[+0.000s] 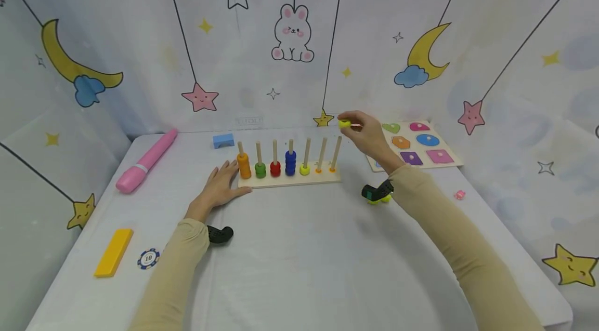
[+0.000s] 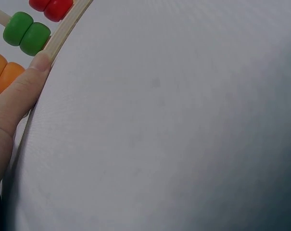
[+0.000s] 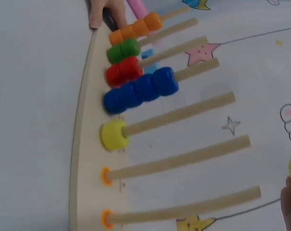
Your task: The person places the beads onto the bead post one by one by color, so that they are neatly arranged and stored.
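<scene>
Children's play corner, set up as an enclosed booth. A white-covered bench [image 1: 299,268] is walled on three sides by a nursery-print backdrop [image 1: 290,35]: rabbits, moons, stars, clouds. Behind the central wooden peg stacker [image 1: 289,164] lies a shape puzzle board [image 1: 416,146].

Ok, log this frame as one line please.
left hand: steadies wooden peg board | right hand: pinches yellow ring bead above pegs | bead not yet on peg

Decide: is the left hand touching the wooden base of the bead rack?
Touching. In the left wrist view, a fingertip of the left hand presses against the edge of the wooden base; the head view agrees.
</scene>
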Tool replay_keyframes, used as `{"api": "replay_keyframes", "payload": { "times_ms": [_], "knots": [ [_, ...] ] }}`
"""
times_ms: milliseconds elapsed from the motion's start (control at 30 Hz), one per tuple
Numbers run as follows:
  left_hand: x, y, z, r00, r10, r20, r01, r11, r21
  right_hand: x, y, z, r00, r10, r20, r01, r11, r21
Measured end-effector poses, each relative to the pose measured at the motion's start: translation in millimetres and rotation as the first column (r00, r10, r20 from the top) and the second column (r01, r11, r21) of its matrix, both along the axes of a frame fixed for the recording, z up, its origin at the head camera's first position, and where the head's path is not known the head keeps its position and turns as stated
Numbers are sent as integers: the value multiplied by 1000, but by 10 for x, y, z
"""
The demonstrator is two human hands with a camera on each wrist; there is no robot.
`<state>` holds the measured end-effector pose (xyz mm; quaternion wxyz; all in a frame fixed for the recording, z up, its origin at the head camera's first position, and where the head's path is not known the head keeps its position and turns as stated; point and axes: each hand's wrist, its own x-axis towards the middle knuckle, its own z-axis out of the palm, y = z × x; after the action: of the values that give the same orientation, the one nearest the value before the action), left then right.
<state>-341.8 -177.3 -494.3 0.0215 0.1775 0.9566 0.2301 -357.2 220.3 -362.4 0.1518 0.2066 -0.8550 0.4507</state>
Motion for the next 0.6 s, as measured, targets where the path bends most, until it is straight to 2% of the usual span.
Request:
{"api": "replay_keyframes", "payload": {
  "times_ms": [267,600],
  "knots": [
    [-13,-5,-22,1000,5,6,-5,1000,-2,-128,-493,-31,990,142,10,-143,985,99],
    [-18,-12,-30,1000,0,3,0,1000,2,-129,-645,-74,976,215,-10,-208,953,220]
  ]
}}
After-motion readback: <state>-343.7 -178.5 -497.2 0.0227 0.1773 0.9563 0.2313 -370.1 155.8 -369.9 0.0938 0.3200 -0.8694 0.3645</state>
